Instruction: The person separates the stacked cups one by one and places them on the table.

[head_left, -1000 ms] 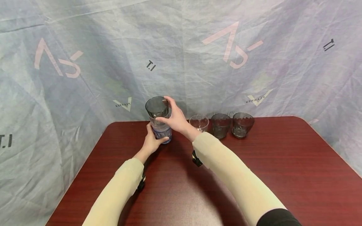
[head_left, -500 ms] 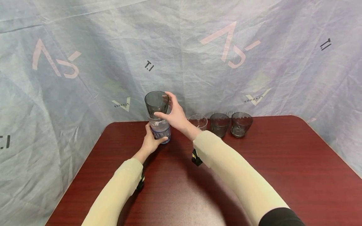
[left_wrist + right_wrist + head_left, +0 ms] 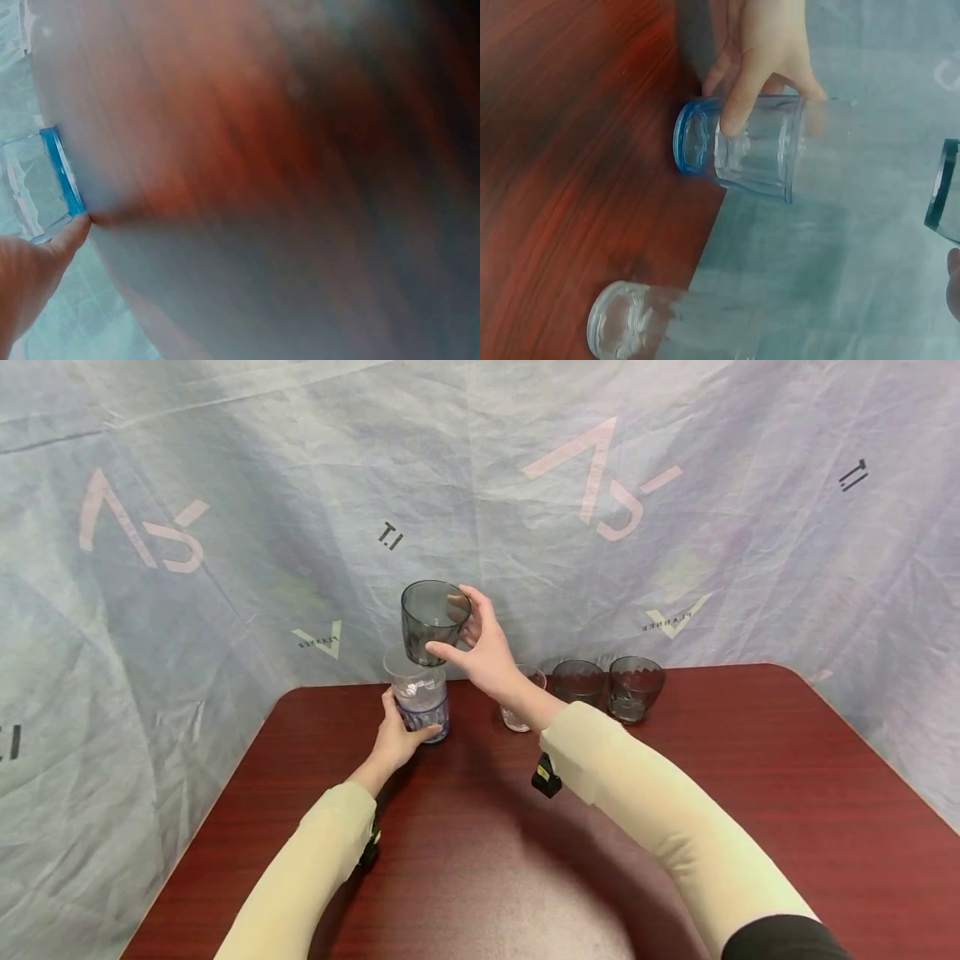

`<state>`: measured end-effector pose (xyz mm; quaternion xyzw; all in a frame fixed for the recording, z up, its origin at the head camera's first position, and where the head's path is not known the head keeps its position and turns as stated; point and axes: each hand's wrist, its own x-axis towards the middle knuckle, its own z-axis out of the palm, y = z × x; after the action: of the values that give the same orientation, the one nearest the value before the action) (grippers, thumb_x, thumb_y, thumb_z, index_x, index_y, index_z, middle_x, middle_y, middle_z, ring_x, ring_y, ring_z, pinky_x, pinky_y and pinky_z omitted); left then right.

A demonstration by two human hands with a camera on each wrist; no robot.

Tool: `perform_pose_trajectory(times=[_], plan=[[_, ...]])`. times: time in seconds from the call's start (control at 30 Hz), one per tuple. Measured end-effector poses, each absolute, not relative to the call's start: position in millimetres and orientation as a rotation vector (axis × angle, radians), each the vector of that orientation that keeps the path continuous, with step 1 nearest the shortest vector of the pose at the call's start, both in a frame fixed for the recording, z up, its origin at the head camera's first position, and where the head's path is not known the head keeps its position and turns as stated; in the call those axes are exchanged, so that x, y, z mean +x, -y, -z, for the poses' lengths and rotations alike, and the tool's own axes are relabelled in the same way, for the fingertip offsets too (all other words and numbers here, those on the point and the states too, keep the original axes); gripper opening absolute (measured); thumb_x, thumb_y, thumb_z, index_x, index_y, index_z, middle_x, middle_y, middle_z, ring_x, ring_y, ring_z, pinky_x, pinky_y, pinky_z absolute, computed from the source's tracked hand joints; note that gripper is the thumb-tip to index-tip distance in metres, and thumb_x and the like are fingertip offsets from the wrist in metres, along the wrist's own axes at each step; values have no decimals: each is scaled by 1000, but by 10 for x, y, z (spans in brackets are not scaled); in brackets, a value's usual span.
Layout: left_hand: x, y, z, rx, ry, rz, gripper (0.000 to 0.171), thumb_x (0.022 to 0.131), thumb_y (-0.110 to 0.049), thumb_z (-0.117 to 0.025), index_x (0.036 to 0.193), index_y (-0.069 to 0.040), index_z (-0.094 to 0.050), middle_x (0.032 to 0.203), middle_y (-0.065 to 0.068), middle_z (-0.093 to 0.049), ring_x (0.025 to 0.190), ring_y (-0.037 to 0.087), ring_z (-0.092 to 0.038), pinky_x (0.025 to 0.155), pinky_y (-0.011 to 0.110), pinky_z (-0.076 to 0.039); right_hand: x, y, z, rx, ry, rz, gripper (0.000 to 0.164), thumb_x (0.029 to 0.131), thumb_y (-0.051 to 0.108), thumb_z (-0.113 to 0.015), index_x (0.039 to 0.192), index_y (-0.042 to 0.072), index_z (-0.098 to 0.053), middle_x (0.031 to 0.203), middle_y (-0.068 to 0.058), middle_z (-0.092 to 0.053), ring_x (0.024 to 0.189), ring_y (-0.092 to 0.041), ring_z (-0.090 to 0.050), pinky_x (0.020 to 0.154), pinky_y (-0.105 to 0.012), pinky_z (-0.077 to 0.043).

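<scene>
My left hand (image 3: 395, 737) grips a bluish glass (image 3: 429, 720) at the table's back left. A clear glass (image 3: 405, 672) is nested in it, its rim standing above the blue one. In the left wrist view the thumb (image 3: 69, 236) lies at the blue base. Above this stack, my right hand (image 3: 487, 652) holds a smoky grey glass (image 3: 431, 614) by its side, thumb in front and fingers behind. The grey glass is upright, and its base overlaps the clear rim in the head view; the right wrist view shows a gap between them.
To the right of the stack stand a clear glass (image 3: 517, 717), partly hidden by the right wrist, and two dark grey glasses, one behind the forearm (image 3: 577, 678) and one farther right (image 3: 634, 689). The reddish-brown table (image 3: 450, 860) meets a hanging printed cloth (image 3: 315, 527) behind.
My right hand has raised the grey glass up out of the clear one and shifted it slightly right. The left hand keeps its grip on the lower glasses.
</scene>
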<state>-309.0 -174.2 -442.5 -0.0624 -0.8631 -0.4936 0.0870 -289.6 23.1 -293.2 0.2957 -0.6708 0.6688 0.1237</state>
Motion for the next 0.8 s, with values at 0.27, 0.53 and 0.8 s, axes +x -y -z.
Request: perform_pose_trajectory(times=[0.27,0.53,0.8], plan=[[-3089,1733,4442,-183,2552,1450,99,76,-14,-85,144,-12,-13,140,27,-42,129,38,-42,106,48,-33,-2865,-567,2940,886,1903,-1893,81,84,-12,-69,148,-1,-20,146,-23,-37,133,-37,-39,104,-44,-37],[-3083,1747,4439,-195,2538,1430,98,76,-13,-85,144,-10,-14,138,28,-42,128,39,-42,105,49,-33,-2984,-1035,3070,813,1888,-1832,81,83,-12,-70,148,4,-24,144,-16,-41,130,-30,-44,102,-43,-39],[-3077,1775,4443,-190,2534,1429,99,76,-13,-85,144,-9,-13,138,29,-43,127,40,-43,105,49,-33,-2864,-1529,3093,718,1922,-1782,82,81,-16,-69,147,1,-23,144,-17,-41,129,-31,-45,98,-33,-41]])
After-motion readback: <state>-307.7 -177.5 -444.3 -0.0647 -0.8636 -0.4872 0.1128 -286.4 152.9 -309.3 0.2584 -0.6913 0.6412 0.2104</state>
